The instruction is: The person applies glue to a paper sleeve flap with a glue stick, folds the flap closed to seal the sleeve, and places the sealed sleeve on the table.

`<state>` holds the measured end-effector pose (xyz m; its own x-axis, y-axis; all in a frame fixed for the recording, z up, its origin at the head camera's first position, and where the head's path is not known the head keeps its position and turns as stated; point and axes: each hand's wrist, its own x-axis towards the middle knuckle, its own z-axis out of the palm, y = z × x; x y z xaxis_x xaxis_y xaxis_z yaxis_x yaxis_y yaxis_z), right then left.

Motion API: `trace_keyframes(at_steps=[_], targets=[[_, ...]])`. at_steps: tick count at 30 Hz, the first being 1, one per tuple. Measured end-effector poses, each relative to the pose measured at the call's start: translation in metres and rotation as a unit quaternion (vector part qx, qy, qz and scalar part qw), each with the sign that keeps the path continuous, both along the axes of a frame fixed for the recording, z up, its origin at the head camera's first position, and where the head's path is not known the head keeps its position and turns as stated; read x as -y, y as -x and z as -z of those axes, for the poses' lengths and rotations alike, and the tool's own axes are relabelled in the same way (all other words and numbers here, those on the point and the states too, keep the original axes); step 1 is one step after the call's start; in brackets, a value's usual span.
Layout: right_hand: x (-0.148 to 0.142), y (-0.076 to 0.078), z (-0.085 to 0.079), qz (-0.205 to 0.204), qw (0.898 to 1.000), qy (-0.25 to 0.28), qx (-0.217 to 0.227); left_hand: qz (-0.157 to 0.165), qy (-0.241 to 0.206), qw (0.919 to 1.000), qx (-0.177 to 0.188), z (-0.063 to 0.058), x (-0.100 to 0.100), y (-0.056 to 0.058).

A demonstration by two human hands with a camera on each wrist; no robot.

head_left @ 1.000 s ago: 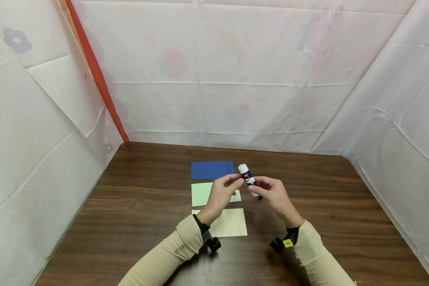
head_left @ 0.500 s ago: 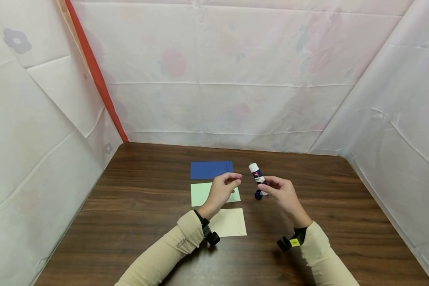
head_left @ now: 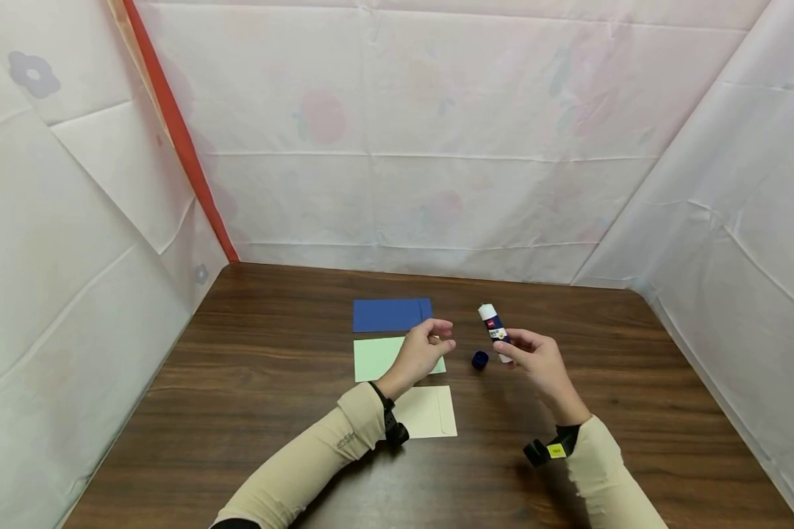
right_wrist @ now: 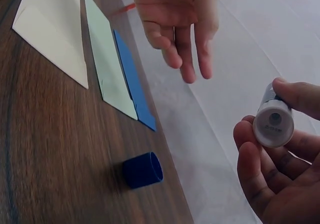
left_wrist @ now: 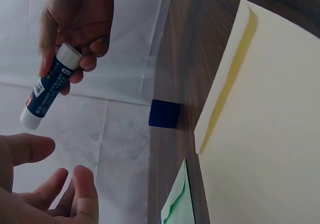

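My right hand (head_left: 536,360) holds a glue stick (head_left: 494,328) between thumb and fingers, its white top tilted up to the left. In the left wrist view the glue stick (left_wrist: 47,89) has a dark blue label and white ends. The dark blue cap (head_left: 479,360) stands on the table just left of the right hand. My left hand (head_left: 422,353) hovers over the light green envelope (head_left: 377,358) with loosely bent fingers and nothing between them. A cream envelope (head_left: 426,411) lies nearer me, partly behind the left wrist. Beyond the green one is a blue envelope (head_left: 387,316).
The envelopes lie in a column on the brown wooden table (head_left: 251,382). White patterned sheets (head_left: 397,147) hang behind the table and on both sides. A red strip (head_left: 179,132) runs down the left corner.
The right hand has moved right with the glue stick, away from the left hand. The cap, hidden behind the glue stick a second ago, now shows fully. The left hand has shifted slightly right.
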<state>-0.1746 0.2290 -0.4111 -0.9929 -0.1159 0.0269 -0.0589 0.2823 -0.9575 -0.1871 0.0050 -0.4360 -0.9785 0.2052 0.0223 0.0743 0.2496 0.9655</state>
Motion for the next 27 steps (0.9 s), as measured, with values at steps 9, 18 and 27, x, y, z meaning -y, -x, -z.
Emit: trace_keyframes(at_steps=[9, 18, 27], targets=[[-0.009, 0.001, 0.004, 0.011, 1.0, -0.002, 0.02, 0.053, 0.078, 0.9954, 0.017, 0.002, -0.01, 0.01], [-0.014, 0.0, 0.007, 0.018, 0.999, -0.017, 0.027, 0.077, 0.109, 0.991, 0.013, 0.003, -0.019, 0.02], [-0.02, -0.001, 0.007, 0.036, 0.998, -0.03, 0.03, 0.08, 0.138, 0.9872, 0.015, 0.008, -0.028, 0.024]])
